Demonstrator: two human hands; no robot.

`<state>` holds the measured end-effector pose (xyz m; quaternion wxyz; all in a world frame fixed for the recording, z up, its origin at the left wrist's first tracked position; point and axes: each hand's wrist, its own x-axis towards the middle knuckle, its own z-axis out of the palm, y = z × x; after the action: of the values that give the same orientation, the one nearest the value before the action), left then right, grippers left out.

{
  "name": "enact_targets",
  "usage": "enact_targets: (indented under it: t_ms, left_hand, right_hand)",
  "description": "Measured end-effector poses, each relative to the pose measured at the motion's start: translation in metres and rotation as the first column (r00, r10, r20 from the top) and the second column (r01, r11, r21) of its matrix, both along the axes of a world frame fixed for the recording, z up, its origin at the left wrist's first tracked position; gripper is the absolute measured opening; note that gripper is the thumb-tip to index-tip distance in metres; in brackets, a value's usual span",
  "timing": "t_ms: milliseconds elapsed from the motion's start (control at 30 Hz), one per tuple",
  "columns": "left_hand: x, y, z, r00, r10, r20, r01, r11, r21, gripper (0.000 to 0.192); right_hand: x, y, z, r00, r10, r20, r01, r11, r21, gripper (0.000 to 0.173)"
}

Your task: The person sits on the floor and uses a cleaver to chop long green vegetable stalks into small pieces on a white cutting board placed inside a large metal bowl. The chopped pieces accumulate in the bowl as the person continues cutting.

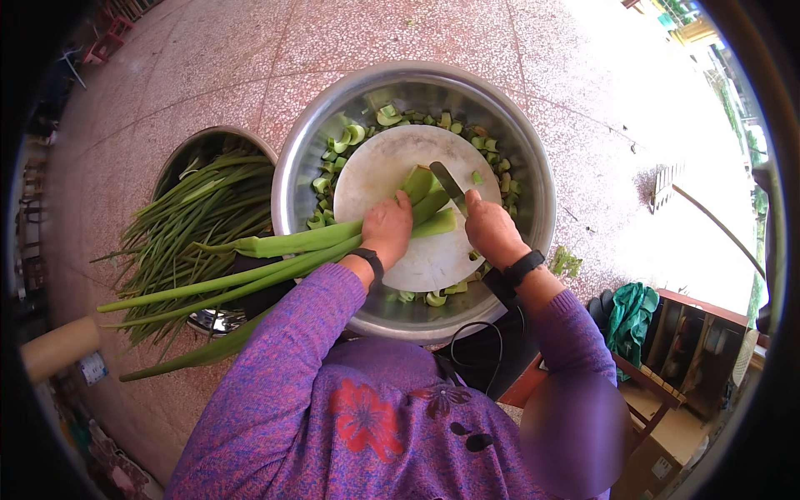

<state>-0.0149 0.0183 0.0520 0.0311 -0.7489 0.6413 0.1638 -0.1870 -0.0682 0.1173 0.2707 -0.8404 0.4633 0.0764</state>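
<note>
My left hand (387, 229) grips several long green stalks (300, 240), whose thick ends lie over a round, pale cutting board (431, 269). Their leafy ends trail out to the left. In my right hand (492, 226) is a knife (447, 181), its blade slanting up and left beside the thick stalk ends. The board rests inside a wide metal basin (539, 156). Cut green pieces (340, 142) lie around the board in the basin, and one small piece (477, 177) is on the board itself.
Left of the basin, a metal bowl (172, 153) holds a heap of long, thin green leaves (206, 206). A rake (666, 187) lies on the speckled floor (387, 37) to the right. Lower right are a green plastic bag (631, 319), a wooden rack (700, 331) and a cardboard box (650, 459).
</note>
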Motion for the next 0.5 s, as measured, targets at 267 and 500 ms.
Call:
enact_targets:
  t_ms: [267,500]
  left_hand:
    - [0.001,-0.002,-0.002,1.000,-0.018,0.016,0.017,0.998,0.053,0.059]
    - [-0.002,0.000,0.004,0.999,-0.019,0.034,0.018,0.999,0.038,0.060]
  right_hand:
    - [0.028,-0.005,-0.048,0.992,-0.114,0.050,0.116,0.993,-0.024,0.017]
    - [0.008,-0.001,-0.059,0.854,-0.459,0.245,0.472,0.882,0.008,0.018]
